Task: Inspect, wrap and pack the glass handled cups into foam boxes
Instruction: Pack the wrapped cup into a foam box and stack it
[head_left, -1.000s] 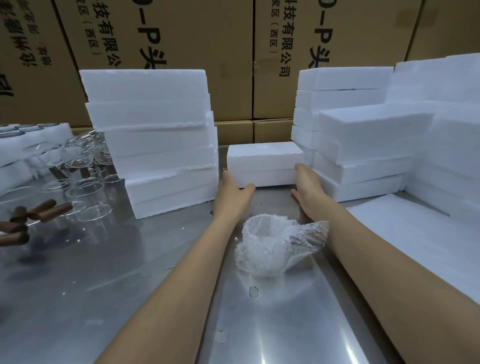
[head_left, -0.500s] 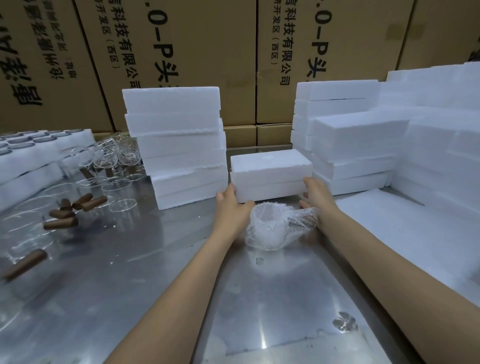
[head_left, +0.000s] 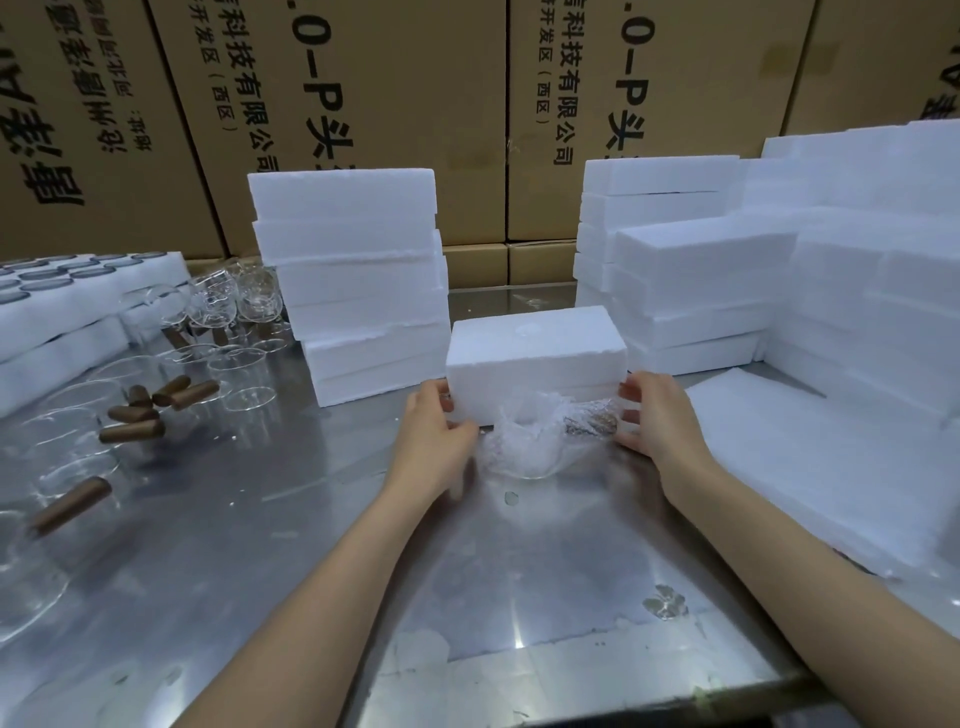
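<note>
Nearest the camera, both forearms reached forward over the steel counter (head_left: 291, 519), roughly parallel and a little apart. The wrapped cup (head_left: 524, 441), a glass handled cup bundled in bubble wrap, lay on the counter between the two hands, touching the near face of the foam box (head_left: 535, 358). The left hand (head_left: 434, 431) gripped the box's near-left corner, thumb against the front face and fingers curled round the end. The right hand (head_left: 657, 421) held the near-right corner, fingers bent against the end wall; whether its lower fingers also touched the wrap could not be determined, since the wrap blurred into the foam there. The grip on both sides was therefore a light clamp on the box, not on the cup. In my judgement the step in hand was bringing the box forward for opening and loading; done well, it calls for even pressure at both ends, the box kept level, and the bundle not shoved or rolled ahead of it, as foam crumbles under pinching. To the left, unwrapped glass cups (head_left: 156, 395) with brown handles stood and lay together. Beyond stood the left foam stack (head_left: 353, 280) and the right foam stacks (head_left: 701, 280), with cardboard cartons (head_left: 363, 93) behind.
</note>
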